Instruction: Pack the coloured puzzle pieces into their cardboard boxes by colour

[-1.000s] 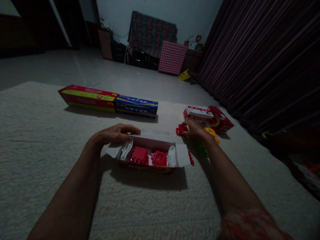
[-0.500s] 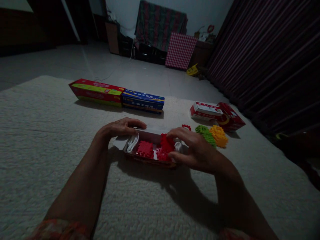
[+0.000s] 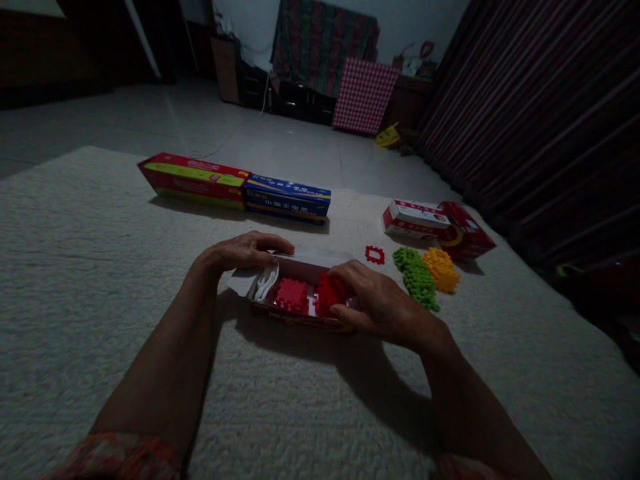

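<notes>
An open cardboard box (image 3: 320,258) lies on the pale quilted cover in front of me. Inside it, a stack of red notched plastic pieces (image 3: 291,294) sits left of the middle, beside a folded white item (image 3: 266,283) at the left end. My left hand (image 3: 245,251) grips the box's back left edge, thumb on the inner side and fingers behind. At the right end, my right hand (image 3: 375,297) reaches in with its thumb and fingers closed around more red notched pieces (image 3: 326,295). That hand hides the box's right end.
Right of the box lie a red notched frame (image 3: 375,255), green pieces (image 3: 416,279) and yellow pieces (image 3: 441,270). Behind them are a white-and-red box (image 3: 415,220) and a red box (image 3: 467,233). A red-and-yellow box (image 3: 195,181) touches a blue box (image 3: 287,199) at the back left.
My right hand has shifted slightly left and lower into the box, with the red pieces now sitting deeper. The red frame beyond it has come into full view. My left hand has stayed put.
</notes>
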A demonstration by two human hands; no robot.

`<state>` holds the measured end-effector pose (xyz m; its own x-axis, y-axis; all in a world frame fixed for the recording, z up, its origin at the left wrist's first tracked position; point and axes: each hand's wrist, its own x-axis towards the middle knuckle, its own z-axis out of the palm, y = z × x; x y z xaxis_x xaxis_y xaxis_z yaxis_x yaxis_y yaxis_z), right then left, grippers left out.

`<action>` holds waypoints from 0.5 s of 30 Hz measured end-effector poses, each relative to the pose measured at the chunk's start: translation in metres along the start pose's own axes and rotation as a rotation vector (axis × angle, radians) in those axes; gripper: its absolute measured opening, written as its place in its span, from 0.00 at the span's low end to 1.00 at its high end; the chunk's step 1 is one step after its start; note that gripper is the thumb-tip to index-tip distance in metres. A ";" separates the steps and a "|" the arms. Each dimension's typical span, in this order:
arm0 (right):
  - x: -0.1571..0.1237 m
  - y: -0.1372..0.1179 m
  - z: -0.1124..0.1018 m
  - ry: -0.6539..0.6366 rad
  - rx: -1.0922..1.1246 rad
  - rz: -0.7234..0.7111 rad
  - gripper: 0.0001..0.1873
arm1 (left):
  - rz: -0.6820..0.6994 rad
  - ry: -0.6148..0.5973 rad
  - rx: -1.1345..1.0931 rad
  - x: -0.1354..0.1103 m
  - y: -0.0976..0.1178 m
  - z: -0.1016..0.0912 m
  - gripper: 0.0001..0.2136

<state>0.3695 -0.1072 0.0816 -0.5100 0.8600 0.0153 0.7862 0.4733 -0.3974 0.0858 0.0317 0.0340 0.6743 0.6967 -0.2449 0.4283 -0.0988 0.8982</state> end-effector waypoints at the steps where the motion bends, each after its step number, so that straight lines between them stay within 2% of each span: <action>1: 0.000 -0.001 0.000 -0.014 -0.019 0.026 0.16 | 0.000 -0.002 0.006 0.000 0.000 0.000 0.28; 4: 0.002 -0.005 -0.002 -0.056 -0.079 0.092 0.15 | 0.002 -0.002 0.020 0.000 0.001 0.000 0.27; 9: 0.004 -0.006 -0.009 -0.131 -0.125 0.101 0.15 | -0.014 -0.003 0.007 -0.001 0.002 0.001 0.28; 15: 0.002 -0.001 -0.007 -0.113 -0.119 0.081 0.15 | 0.002 -0.001 0.040 -0.002 0.003 0.001 0.27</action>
<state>0.3703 -0.1043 0.0887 -0.4737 0.8726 -0.1186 0.8588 0.4279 -0.2817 0.0864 0.0296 0.0365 0.6758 0.6958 -0.2433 0.4505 -0.1286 0.8835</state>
